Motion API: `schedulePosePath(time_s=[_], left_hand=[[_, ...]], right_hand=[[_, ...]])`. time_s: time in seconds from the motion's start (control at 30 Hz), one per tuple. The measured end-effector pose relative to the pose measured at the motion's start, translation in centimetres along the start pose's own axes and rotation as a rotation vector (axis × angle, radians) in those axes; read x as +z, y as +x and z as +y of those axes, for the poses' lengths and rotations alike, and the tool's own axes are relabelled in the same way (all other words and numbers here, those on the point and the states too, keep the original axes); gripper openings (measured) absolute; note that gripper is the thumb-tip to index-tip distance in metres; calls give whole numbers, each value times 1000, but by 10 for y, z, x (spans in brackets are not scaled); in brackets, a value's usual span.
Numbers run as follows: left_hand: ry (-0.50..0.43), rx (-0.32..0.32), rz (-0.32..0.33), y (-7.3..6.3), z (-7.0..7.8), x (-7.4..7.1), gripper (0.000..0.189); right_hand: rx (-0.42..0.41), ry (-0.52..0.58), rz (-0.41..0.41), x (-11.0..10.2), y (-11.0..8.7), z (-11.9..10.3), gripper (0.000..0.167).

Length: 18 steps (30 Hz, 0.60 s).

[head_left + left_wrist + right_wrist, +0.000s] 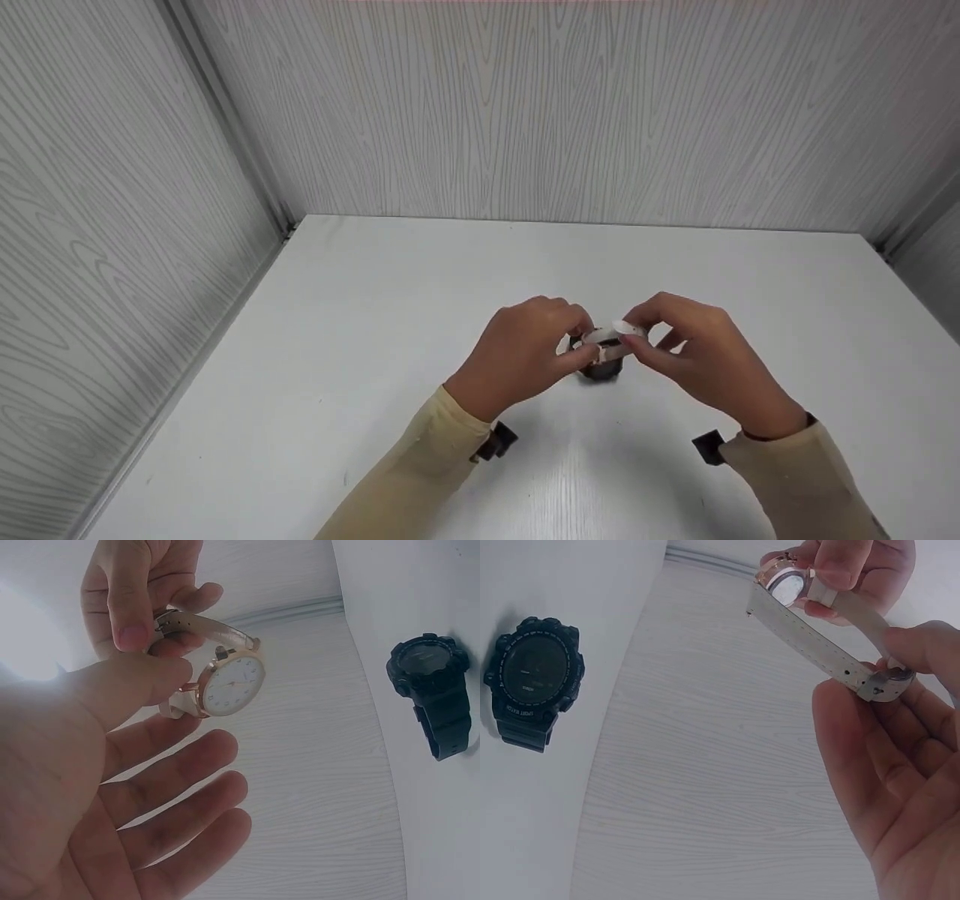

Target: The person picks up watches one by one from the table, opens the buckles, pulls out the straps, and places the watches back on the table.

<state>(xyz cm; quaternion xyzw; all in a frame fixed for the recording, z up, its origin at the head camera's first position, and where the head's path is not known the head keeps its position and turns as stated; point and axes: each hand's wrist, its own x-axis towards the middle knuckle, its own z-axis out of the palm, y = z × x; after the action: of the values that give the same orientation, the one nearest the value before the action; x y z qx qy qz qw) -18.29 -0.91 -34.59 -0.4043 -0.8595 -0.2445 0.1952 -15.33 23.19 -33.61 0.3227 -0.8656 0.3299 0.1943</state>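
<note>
"What's in the head view?"

"My two beige sleeves [420, 465] reach over the white worktop [412, 300]. My left grip [529, 349] and right grip [694, 341] come close together at a pale-strapped wristwatch [613, 351], one on each side of it. Part of a black digital sports watch [602, 371] shows just below it. Wood-grain panels [480, 112] stand behind and at the sides."

"And from the left wrist?"

"My left grip is narrow, pinching the wristwatch at its rose-gold case [202, 694] between thumb and forefinger; the other three fingers are spread away from it. The white dial [234, 685] is tilted but readable as a face with hands. My right grip has the strap [206, 626] near the buckle [163, 624]. The sports watch rests on the worktop, well apart."

"The right wrist?"

"There the strap makes a loop running from the case to my right grip, which pinches it at the buckle end, thumb above and fingers below. Small holes show beside the buckle. My left grip is at the case. The sports watch lies off to the other side, its round face showing."
</note>
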Motion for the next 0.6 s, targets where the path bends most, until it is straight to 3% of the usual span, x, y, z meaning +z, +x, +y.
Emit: schedulePosePath(time_s=[0.3, 0.5, 0.6], left_hand=[[-11, 76, 24, 0, 1, 1, 12], [-6, 170, 110, 1, 3, 2, 15], [-32, 168, 147, 1, 4, 1, 19]], right_hand=[[-37, 45, -35, 0, 0, -3, 31], [-87, 73, -51, 1, 2, -4, 37], [-99, 66, -22, -1, 2, -4, 41]])
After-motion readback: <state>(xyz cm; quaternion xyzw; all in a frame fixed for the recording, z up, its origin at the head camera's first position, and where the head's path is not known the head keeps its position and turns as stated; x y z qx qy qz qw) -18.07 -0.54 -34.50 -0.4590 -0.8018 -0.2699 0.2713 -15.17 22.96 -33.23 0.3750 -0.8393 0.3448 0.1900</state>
